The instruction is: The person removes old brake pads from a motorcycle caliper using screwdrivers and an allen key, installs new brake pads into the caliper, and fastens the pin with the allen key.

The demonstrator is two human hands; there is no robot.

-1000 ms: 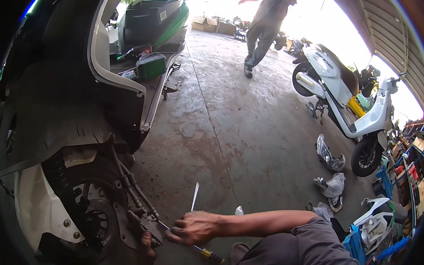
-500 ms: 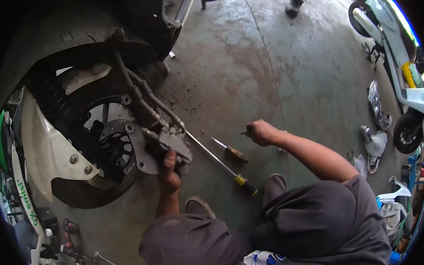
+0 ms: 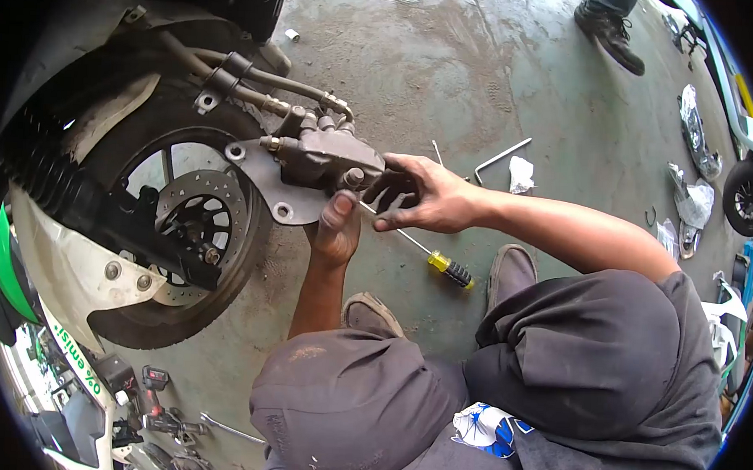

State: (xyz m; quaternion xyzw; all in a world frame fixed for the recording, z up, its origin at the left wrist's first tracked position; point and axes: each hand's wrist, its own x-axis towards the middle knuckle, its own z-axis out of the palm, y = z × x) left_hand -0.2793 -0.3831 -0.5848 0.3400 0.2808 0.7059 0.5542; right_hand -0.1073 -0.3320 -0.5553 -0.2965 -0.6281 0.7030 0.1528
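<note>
Now left fingers (image 3: 340, 206) gripping brake caliper (image 3: 334, 156); right fingers (image 3: 406, 163) parted at its edge.

the left hand (image 3: 338, 233) grips a greasy brake caliper (image 3: 333, 159) from below, its thumb pressed beside a bolt head (image 3: 352, 178), while the right hand (image 3: 433, 194) reaches the caliper's near end with fingers curled and thumb spread apart. the caliper, joined to a flat metal bracket (image 3: 287, 204) and two hoses (image 3: 257, 76), is off the brake disc (image 3: 241, 229) of the wheel beside it. a screwdriver (image 3: 452, 270) with a yellow-and-black handle lies on the floor (image 3: 400, 85), its shaft partly behind the right hand. farther out lie a hex key (image 3: 506, 159) and a crumpled white piece (image 3: 521, 176); another person's shoe (image 3: 610, 37) shows at upper right.
</note>
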